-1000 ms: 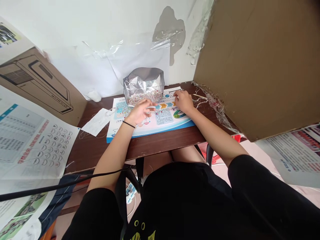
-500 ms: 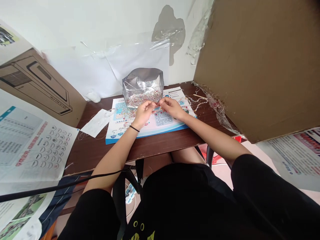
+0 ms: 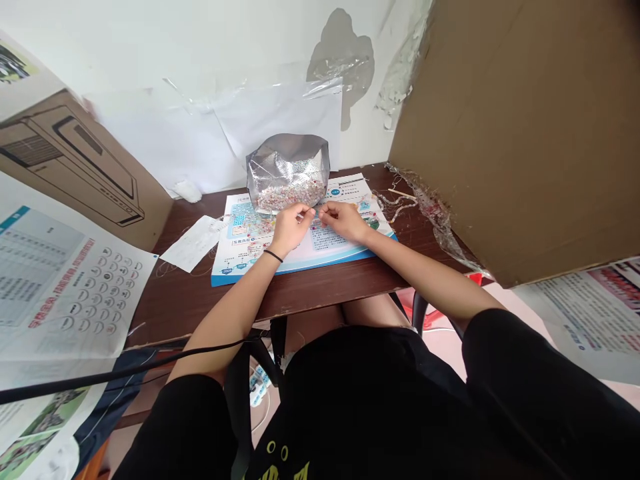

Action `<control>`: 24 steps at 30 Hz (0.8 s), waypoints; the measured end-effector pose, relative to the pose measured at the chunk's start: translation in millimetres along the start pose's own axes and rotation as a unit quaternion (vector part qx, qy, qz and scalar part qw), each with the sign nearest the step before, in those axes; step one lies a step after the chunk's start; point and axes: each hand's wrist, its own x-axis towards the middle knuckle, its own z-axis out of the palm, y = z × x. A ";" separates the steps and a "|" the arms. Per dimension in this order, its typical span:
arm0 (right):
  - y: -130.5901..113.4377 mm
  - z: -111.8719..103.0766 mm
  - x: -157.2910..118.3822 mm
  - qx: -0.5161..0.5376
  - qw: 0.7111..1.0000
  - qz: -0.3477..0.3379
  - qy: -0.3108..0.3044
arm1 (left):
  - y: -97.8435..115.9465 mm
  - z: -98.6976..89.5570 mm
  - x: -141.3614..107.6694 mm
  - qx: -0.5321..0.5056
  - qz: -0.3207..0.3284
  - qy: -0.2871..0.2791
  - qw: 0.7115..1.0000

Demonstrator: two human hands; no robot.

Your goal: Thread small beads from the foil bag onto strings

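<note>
My left hand [image 3: 294, 229], with a black band at the wrist, is pinched closed over the printed sheet. Close beside it on the right, my right hand [image 3: 341, 220] is also pinched, the fingertips of both nearly meeting. Whatever they grip is too small to make out. Just behind the hands stands an open silvery bag [image 3: 289, 175] with many small red, white and pale beads in its bottom. Under the hands lies a blue and white printed sheet [image 3: 323, 257], with more loose beads scattered on it around my left hand.
On the brown table [image 3: 310, 293], a white paper slip [image 3: 193, 245] lies at left. Tangled strings [image 3: 400, 207] and a thin stick lie at right. Cardboard panels [image 3: 510, 133] flank both sides, and a black cable crosses my left forearm.
My left hand has moved slightly right and turned a little, its fingers drawn closer together. My right hand has shifted only slightly. The bag stays in place on the sheet.
</note>
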 end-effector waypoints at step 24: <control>-2.8 2.7 -2.9 -0.025 0.999 0.006 -0.033 | -45.0 -17.6 17.9 0.116 -0.011 0.035 0.993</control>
